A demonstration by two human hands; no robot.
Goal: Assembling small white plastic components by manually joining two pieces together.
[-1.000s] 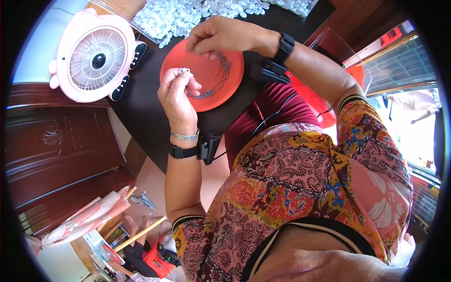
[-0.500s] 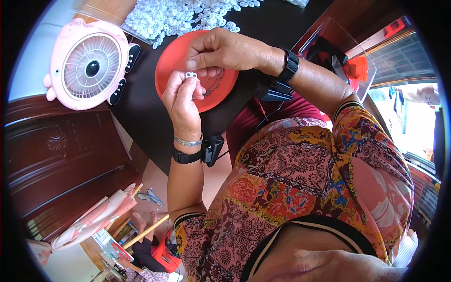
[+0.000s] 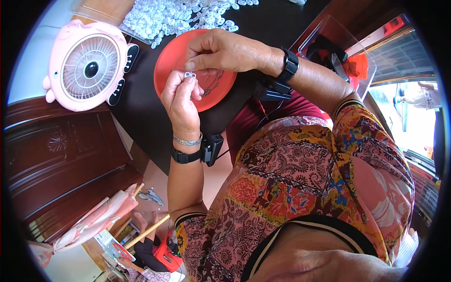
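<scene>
My left hand is closed, pinching a small white plastic piece with two holes between thumb and fingertips. Right beside it, my right hand has its thumb and forefinger pressed together. Whatever sits in that right pinch is too small to make out. Both hands are above a round red-orange plate. In the plate lies a loose line of small dark metal bits, partly hidden by my hands.
A heap of similar white pieces covers the far side of the dark table. At the left stands a pink fan. A clear plastic box with red and black things is at the right. Another person's legs show at lower left.
Both hands and the plate appear very slightly further left. The white piece has tilted a little in my left fingers. Both pinches stay closed.
</scene>
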